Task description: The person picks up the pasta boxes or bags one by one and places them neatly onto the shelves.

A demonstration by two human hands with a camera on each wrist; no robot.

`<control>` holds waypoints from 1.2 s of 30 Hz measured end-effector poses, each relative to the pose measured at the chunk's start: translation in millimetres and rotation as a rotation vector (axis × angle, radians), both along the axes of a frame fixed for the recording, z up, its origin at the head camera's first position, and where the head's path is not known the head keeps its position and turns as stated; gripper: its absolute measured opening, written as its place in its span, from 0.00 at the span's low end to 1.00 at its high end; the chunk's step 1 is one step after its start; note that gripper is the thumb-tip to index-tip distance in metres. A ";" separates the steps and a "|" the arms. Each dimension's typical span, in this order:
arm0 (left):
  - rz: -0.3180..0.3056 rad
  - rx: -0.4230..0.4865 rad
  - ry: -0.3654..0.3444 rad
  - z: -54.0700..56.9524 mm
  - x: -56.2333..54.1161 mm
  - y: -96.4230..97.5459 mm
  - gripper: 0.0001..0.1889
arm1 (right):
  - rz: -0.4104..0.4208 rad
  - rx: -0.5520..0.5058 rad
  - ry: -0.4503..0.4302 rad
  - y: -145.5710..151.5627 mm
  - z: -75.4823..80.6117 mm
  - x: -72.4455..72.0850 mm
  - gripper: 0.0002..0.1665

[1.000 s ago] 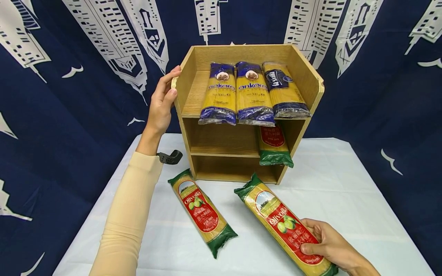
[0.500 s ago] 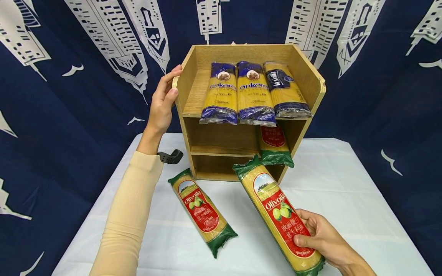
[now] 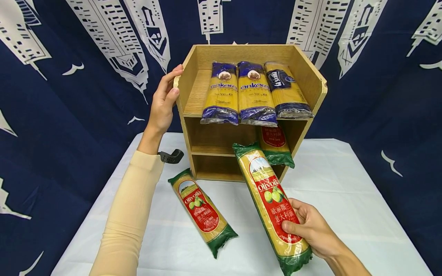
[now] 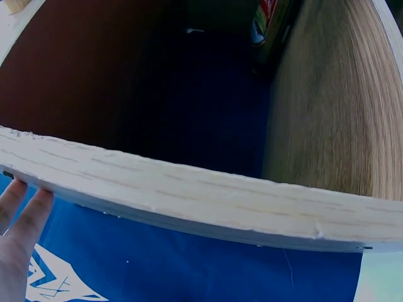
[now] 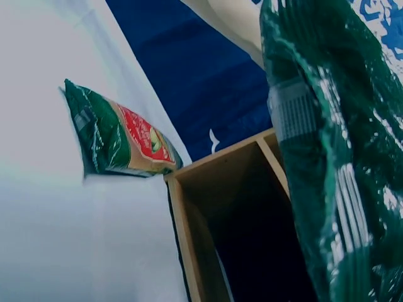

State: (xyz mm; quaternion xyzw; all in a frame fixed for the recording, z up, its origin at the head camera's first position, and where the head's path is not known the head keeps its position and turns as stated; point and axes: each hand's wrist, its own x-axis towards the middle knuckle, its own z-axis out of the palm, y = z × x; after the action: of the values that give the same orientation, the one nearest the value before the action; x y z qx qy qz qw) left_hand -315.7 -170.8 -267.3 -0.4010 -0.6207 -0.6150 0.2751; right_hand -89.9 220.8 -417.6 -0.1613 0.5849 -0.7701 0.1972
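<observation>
In the head view my right hand (image 3: 312,228) grips the lower part of a spaghetti packet (image 3: 272,201) with a red Olivoilà label and green ends, thumb on its front. The packet is tilted, its top end overlapping the lower shelves. Its green end (image 5: 327,151) fills the right side of the right wrist view. My left hand (image 3: 164,101) rests against the left side of a wooden shelf unit (image 3: 187,145); its fingers (image 4: 31,217) touch the panel's outer face in the left wrist view. A matching spaghetti packet (image 3: 203,212) lies on the table, left of the held one.
Two Ankara pasta packets (image 3: 221,94) (image 3: 256,94) and a La Sovita-like blue-labelled packet (image 3: 287,90) lie on the top shelf. A green-ended packet (image 3: 276,157) juts from the middle shelf's right side. The white-covered table (image 3: 331,180) meets a dark blue patterned curtain (image 3: 380,99).
My right hand has moved the held spaghetti packet up and left, toward the shelf unit, turning it more upright. My left hand stays at the unit's side.
</observation>
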 end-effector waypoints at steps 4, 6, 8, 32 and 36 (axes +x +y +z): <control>-0.002 0.002 0.003 0.2 -0.4 -0.1 0.26 | -0.032 0.038 0.006 -9.4 6.6 -3.8 0.37; -0.005 0.003 0.004 -0.1 -0.6 0.1 0.26 | -0.043 0.050 0.008 -13.3 9.2 -6.1 0.38; -0.011 0.005 0.006 -0.1 -1.1 0.5 0.26 | -0.043 0.047 0.020 -16.4 11.0 -8.4 0.38; 0.005 0.002 -0.001 -1.6 -1.7 -0.8 0.28 | -0.115 -0.025 0.025 -58.2 13.9 -39.7 0.43; 0.008 -0.002 -0.001 -1.5 -1.6 -0.1 0.28 | -0.120 -0.056 0.009 -65.0 10.8 -45.1 0.44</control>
State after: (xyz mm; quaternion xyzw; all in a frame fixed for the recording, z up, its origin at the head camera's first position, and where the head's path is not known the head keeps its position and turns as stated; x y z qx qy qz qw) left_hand -317.2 -170.8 -268.8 -0.3985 -0.6231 -0.6134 0.2768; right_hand -135.0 155.9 -406.9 -0.1345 0.5728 -0.7958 0.1435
